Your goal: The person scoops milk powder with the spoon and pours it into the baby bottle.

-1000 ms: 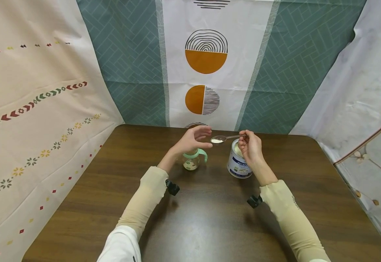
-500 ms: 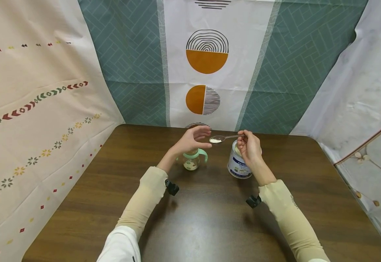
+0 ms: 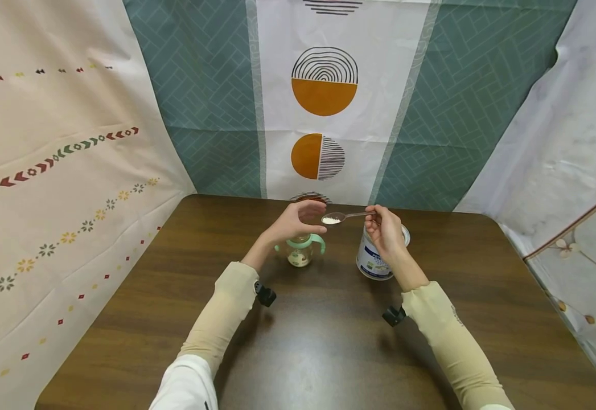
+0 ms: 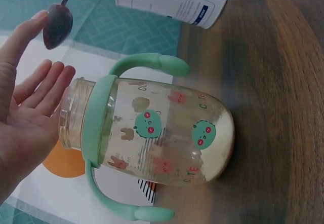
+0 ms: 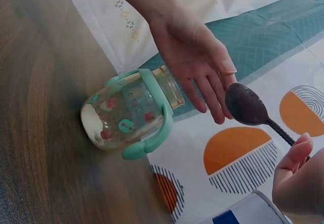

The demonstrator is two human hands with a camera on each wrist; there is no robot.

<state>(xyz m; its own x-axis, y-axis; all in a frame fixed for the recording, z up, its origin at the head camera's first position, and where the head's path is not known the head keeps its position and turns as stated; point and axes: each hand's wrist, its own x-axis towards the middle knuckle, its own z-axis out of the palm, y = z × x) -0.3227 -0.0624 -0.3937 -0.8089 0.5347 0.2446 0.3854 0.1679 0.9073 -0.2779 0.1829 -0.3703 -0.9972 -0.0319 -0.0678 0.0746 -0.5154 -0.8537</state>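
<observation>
In the head view my right hand (image 3: pixel 387 232) pinches the handle of a spoon (image 3: pixel 335 218), its bowl carrying white powder. My left hand (image 3: pixel 298 221) is held with thumb and fingers apart, just behind and above a baby bottle (image 3: pixel 299 255). The left wrist view shows the uncapped clear bottle (image 4: pixel 167 107) with green handles and cartoon prints, pale powder (image 4: pixel 220 150) at its bottom. Seen from the right wrist, the spoon's underside (image 5: pixel 246 105) lies close to the left fingertips (image 5: pixel 218 113); contact cannot be told. Under the right hand stands a white and blue can (image 3: pixel 374 259), its opening partly hidden.
Bottle and can both stand upright on a dark wooden table (image 3: pixel 308 353), with a gap between them. A patterned cloth (image 3: pixel 323 125) hangs behind the table's far edge. Light cloths border the left and right sides.
The right hand has carried the spoon of powder a little to the left, nearer the left hand and the bottle. The left hand has shifted slightly left. Bottle and can stay put.
</observation>
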